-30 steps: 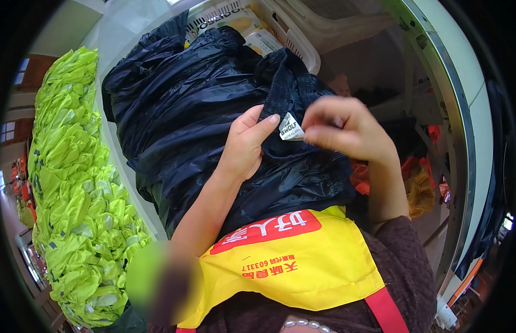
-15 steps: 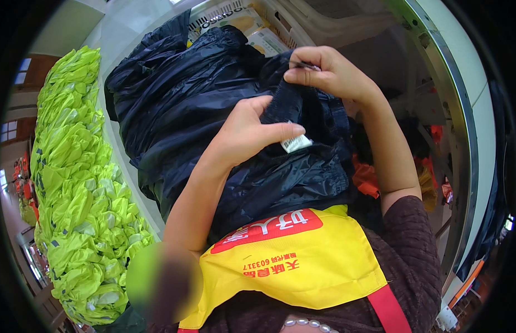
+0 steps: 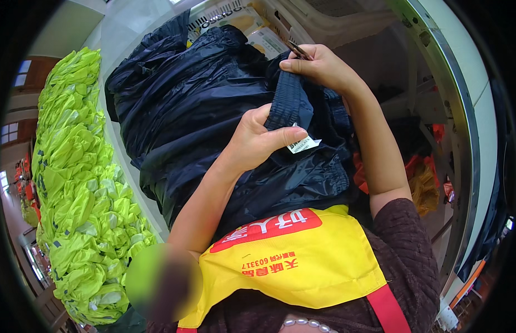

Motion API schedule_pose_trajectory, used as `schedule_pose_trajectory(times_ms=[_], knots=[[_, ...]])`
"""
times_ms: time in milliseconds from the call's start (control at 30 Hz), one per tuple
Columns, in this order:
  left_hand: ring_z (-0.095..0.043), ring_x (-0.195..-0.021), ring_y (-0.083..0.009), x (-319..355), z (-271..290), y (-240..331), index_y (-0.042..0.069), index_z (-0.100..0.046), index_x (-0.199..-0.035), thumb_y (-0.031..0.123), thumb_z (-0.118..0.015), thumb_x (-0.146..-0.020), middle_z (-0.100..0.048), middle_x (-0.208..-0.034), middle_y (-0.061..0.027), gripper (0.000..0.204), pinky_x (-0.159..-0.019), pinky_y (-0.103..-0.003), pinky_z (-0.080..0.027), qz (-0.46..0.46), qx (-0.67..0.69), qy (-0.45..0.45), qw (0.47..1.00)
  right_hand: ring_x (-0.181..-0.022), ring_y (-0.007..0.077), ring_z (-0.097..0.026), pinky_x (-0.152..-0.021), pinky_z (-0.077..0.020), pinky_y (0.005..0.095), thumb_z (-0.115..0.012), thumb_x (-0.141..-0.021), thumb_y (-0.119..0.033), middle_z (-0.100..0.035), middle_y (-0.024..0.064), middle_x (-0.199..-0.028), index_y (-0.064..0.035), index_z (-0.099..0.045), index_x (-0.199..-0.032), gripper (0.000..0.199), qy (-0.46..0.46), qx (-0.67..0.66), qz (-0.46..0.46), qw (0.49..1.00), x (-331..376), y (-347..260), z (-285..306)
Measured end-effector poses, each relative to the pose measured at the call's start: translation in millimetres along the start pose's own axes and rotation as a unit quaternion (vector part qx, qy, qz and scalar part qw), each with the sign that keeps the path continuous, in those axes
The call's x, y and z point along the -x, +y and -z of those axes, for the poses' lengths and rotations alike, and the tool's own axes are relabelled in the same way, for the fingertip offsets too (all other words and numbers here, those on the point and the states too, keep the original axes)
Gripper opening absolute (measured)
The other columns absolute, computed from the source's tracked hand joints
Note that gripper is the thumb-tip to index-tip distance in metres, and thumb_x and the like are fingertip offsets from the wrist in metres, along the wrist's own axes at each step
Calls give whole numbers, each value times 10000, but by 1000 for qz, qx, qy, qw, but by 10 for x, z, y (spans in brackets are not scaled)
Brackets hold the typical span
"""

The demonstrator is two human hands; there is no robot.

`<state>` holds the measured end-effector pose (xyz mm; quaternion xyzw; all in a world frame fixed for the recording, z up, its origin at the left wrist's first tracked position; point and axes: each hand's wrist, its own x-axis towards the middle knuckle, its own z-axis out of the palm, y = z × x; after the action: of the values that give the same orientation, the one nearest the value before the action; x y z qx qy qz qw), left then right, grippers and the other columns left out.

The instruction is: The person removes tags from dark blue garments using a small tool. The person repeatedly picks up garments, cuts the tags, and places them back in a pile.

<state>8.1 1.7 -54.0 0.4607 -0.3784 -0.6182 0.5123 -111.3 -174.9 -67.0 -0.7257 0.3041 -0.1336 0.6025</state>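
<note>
A pile of shiny navy garments (image 3: 191, 111) lies in front of me. My left hand (image 3: 255, 139) is closed on the elastic waistband (image 3: 287, 100) of one garment, thumb on top beside a white label (image 3: 303, 145) sewn to it. Farther up, my right hand (image 3: 316, 65) pinches the other end of that waistband, so the band is stretched between both hands. Tucked in my right fingers is a small, slim, pointed metal tool (image 3: 300, 51) that looks like thread snips; most of it is hidden by the hand.
On the left rises a long heap of neon-yellow garments (image 3: 86, 188). Behind the navy pile stands a pale plastic crate (image 3: 291, 25) with printed boxes (image 3: 266, 41). A metal-edged table (image 3: 458, 83) curves along the right, with orange and brown cloth (image 3: 422, 177) beneath.
The waistband has turned so its ribbed face and more of the label show. My right hand has shifted slightly up and left, and the pointed tool now sticks out more clearly.
</note>
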Motion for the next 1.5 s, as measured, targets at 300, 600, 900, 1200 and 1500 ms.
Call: schedule_pose_trajectory(times_ms=[300, 600, 900, 1200, 1500], knots=[[-585, -758, -66, -67, -88, -32, 17, -609, -956, 74, -693, -781, -627, -847, -2, 202, -695, -204, -470, 29, 75, 48, 996, -575, 21, -390, -509, -301, 187, -698, -791, -217, -458, -55, -646, -55, -630, -906, 210, 76, 50, 96, 991, 185, -7, -149], [-590, -866, -98, -92, -107, 20, -23, -581, -1030, -11, -648, -753, -622, -944, -48, 285, -765, -234, -486, -25, -71, 35, 997, -679, 135, -561, -589, -438, 229, -725, -707, -69, -586, 63, -895, -32, -661, -957, 261, 91, 177, 377, 904, 558, -121, -293], [-581, -794, -84, -34, -114, -52, -6, -598, -995, 40, -656, -777, -633, -891, -37, 230, -735, -225, -465, 49, 80, 55, 994, -623, 146, -566, -559, -441, 235, -691, -779, -113, -611, 82, -768, -11, -629, -814, 125, 143, 91, 277, 946, 611, -57, -312], [-629, -816, -114, -4, -88, -68, 11, -607, -1027, -56, -651, -755, -660, -938, -53, 284, -764, -249, -499, 48, 150, 77, 985, -533, 64, -557, -478, -426, 161, -427, -955, -372, -581, 18, -641, -61, -569, -855, 356, 69, -154, 89, 982, 825, -187, 29], [-637, -835, -137, -21, -93, -87, 12, -595, -1044, -66, -656, -754, -656, -950, -74, 306, -777, -261, -511, 36, 193, 68, 978, -767, 220, -558, -688, -451, 295, -467, -911, -301, -574, 125, -855, 0, -554, -977, 320, 21, 145, 125, 981, 960, -234, 61]])
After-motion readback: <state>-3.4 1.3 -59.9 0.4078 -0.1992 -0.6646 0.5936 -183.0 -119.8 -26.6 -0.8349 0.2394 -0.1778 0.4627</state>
